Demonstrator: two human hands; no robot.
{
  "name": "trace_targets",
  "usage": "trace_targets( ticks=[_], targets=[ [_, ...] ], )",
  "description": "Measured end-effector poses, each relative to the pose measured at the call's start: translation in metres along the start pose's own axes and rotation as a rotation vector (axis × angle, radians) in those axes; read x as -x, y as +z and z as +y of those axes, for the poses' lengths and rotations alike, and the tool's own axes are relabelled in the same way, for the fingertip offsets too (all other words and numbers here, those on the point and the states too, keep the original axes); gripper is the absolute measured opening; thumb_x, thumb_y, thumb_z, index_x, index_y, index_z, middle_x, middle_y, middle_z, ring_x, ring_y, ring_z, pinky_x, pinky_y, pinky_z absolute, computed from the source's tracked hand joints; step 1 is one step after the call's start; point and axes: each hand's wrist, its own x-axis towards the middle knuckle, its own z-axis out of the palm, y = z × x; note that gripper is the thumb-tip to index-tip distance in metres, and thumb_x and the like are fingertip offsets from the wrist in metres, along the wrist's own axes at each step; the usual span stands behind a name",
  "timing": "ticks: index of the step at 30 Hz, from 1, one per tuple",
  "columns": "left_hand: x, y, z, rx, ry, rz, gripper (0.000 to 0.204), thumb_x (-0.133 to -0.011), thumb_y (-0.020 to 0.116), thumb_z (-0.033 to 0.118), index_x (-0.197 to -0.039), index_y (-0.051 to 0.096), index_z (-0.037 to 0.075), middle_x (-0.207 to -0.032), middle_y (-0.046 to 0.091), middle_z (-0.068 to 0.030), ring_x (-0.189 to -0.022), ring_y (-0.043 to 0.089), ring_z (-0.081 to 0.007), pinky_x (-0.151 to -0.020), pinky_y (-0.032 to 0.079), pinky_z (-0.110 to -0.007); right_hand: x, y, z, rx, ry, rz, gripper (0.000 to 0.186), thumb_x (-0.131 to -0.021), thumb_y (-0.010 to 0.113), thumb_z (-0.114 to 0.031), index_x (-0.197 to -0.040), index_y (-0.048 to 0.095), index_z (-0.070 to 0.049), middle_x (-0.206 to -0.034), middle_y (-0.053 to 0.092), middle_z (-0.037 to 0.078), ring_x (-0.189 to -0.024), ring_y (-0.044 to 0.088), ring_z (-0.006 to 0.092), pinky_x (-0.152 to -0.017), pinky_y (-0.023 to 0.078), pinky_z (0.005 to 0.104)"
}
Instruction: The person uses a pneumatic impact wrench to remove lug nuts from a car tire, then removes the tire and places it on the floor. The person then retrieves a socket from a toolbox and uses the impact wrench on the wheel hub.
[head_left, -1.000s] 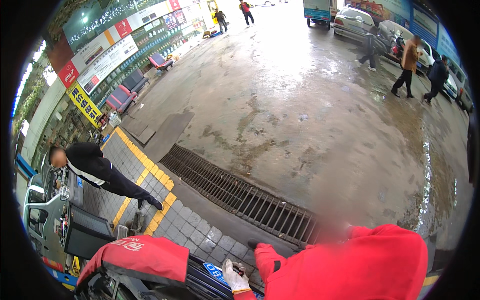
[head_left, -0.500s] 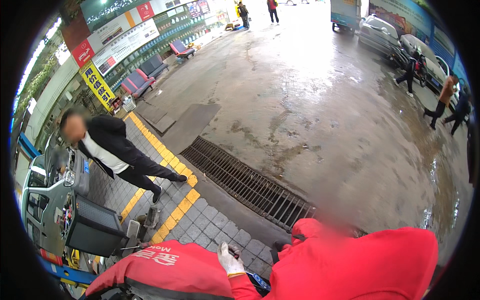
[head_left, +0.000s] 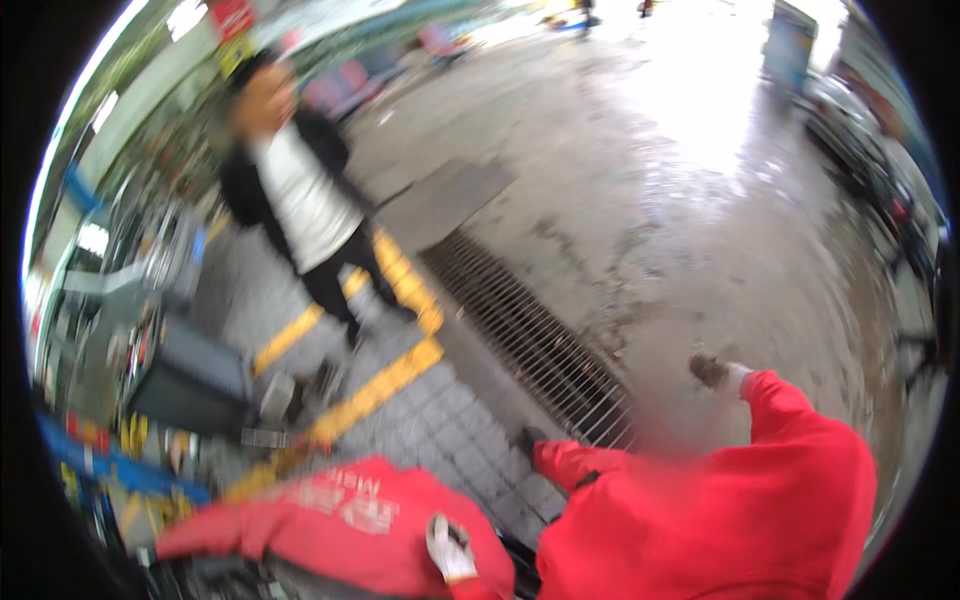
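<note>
My left hand (head_left: 450, 548), in a whitish glove, rests at or just above a red cloth (head_left: 400, 490) with white printing. Whether that cloth is worn or draped, I cannot tell. Its fingers look curled round something dark, too blurred to name. My right hand (head_left: 712, 371) stretches out at the right, over the wet concrete. A white cuff shows at its wrist, while the dark, soiled-looking fingers are smeared. Red sleeves cover both arms.
Ahead on the left a person (head_left: 305, 190) in a black jacket stands by yellow floor lines (head_left: 385, 390). A dark grey cabinet (head_left: 190, 375) and a vehicle (head_left: 110, 300) are further left. A metal drain grate (head_left: 525, 335) crosses the floor. Parked vehicles (head_left: 850, 140) line the right.
The view has swung left, so the surroundings shift right. My right hand has come into sight, and my left hand sits lower, over the red cloth. The person in black now stands more upright.
</note>
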Motion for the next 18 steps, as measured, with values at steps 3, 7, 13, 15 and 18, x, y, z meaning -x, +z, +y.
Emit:
trace_targets(
  ticks=[3,7,13,15,18],
  targets=[
    [-0.030,0.044,0.009,0.041,-0.080,-0.046,0.017,-0.106,0.073,0.024,-0.109,0.068,0.008,-0.071,0.058,-0.0005,-0.057,0.054,-0.0127,-0.052,0.042,-0.028,-0.116,-0.082,-0.004,0.088,-0.304,0.239,0.044,-0.089,0.079,-0.017,-0.132,0.075,-0.009,-0.119,0.081,0.004,-0.103,0.074,0.0164,-0.097,0.061,0.0375],
    [-0.069,0.067,0.026,0.172,-0.103,0.077,0.018,-0.107,0.071,0.021,-0.118,0.067,0.007,-0.076,0.061,-0.0027,-0.061,0.059,-0.0150,-0.051,0.046,-0.027,-0.251,-0.110,-0.123,-0.700,-0.378,-0.019,0.042,-0.107,0.059,-0.012,-0.148,0.065,-0.007,-0.141,0.073,0.008,-0.122,0.072,0.0184,-0.111,0.058,0.0366],
    [-0.141,0.135,0.060,0.258,-0.114,0.089,0.023,-0.108,0.071,0.028,-0.098,0.062,0.009,-0.080,0.064,-0.0062,-0.061,0.063,-0.0203,-0.052,0.052,-0.033,-0.340,-0.054,-0.224,0.525,-0.857,0.177,0.045,-0.107,0.059,-0.016,-0.152,0.062,-0.010,-0.148,0.069,0.009,-0.130,0.067,0.0210,-0.116,0.054,0.0375],
    [-0.152,0.173,0.092,0.211,-0.129,0.116,0.024,-0.109,0.069,0.030,-0.100,0.064,0.009,-0.082,0.066,-0.0078,-0.066,0.066,-0.0224,-0.056,0.055,-0.035,-0.333,-0.012,-0.234,0.503,-0.927,0.120,0.046,-0.111,0.053,-0.021,-0.155,0.060,-0.012,-0.153,0.066,0.011,-0.137,0.063,0.0223,-0.120,0.051,0.0384],
    [-0.179,0.208,0.120,0.188,-0.209,0.059,0.024,-0.110,0.068,0.032,-0.107,0.065,0.008,-0.084,0.067,-0.0081,-0.069,0.069,-0.0249,-0.059,0.058,-0.036,-0.287,0.049,-0.244,0.556,-0.789,0.076,0.048,-0.114,0.050,-0.030,-0.158,0.058,-0.011,-0.159,0.062,0.013,-0.145,0.059,0.0238,-0.123,0.048,0.0397]
  ],
)
